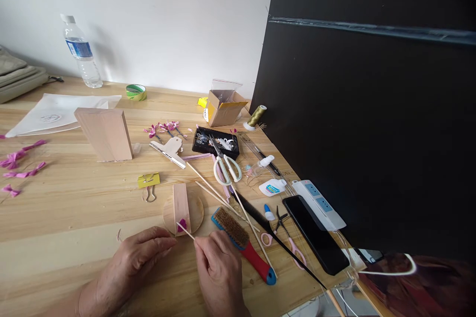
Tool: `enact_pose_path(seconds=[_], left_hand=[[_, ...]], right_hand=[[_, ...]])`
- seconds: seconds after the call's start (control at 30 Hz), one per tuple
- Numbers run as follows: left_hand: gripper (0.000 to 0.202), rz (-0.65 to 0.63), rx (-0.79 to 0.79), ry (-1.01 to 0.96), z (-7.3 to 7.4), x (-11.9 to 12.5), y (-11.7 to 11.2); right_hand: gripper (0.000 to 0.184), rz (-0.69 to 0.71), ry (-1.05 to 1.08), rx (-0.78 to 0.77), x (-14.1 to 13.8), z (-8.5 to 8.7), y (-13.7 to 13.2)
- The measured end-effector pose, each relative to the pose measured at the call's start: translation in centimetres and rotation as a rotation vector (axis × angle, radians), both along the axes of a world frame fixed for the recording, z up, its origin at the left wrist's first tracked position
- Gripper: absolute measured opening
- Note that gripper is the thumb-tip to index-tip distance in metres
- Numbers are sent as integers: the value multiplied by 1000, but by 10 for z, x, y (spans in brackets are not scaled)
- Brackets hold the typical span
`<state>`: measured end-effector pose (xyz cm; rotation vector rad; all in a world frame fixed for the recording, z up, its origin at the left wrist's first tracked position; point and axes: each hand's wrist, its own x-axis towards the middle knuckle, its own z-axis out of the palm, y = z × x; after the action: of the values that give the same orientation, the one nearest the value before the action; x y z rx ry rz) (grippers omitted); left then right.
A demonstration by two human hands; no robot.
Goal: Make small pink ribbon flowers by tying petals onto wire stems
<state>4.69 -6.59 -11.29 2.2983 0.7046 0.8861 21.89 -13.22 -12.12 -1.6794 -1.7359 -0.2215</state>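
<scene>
My right hand (pixel 220 270) pinches a thin wooden stick (pixel 187 232). The stick's tip meets a small magenta petal-like piece (pixel 182 225) lying on a narrow wooden block (pixel 181 201). That block rests on a round wooden disc (pixel 197 208). To the left, my left hand (pixel 143 255) has its fingers loosely stretched toward the block's near end, and no object shows in them. Just right of the disc lies a brush (pixel 232 226) with a red and blue handle. A yellow binder clip (pixel 148 181) sits beyond the left hand.
An upright wooden block (pixel 105 134), a metal clip (pixel 169 150) and pink ribbon flowers (pixel 169 128) stand farther back. White-handled scissors (pixel 225 168) lean on a black tray (pixel 203 144). A comb (pixel 256 215), a phone (pixel 314 235) and a power strip (pixel 320 203) crowd the right, beside a black panel (pixel 364 124).
</scene>
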Motion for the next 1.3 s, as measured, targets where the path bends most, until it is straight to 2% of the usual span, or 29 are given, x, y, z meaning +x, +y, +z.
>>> enact_pose_path(seconds=[0.27,0.6,0.83,0.93,1.03,1.13,1.3], left_hand=[[24,-12,-58,32,-1,-2,-1],[22,-23,-44,31,-2,-2,0],[21,-29,-14,24,-1,-2,0],[21,-20,-24,26,-1,-1,0],[22,-14,-28,24,-1,-1,0],[22,-15,-24,16,-1,-1,0],[23,-18,-22,20,0,-1,0]], right_hand=[[38,2,-31,-42,-1,-1,2],[38,-53,-20,-25,3,-8,3],[36,-92,2,43,8,1,-2],[29,-20,183,22,9,9,-5],[21,77,509,-155,10,13,-5],[16,90,757,-314,10,7,-3],[14,51,881,-400,8,-5,-1]])
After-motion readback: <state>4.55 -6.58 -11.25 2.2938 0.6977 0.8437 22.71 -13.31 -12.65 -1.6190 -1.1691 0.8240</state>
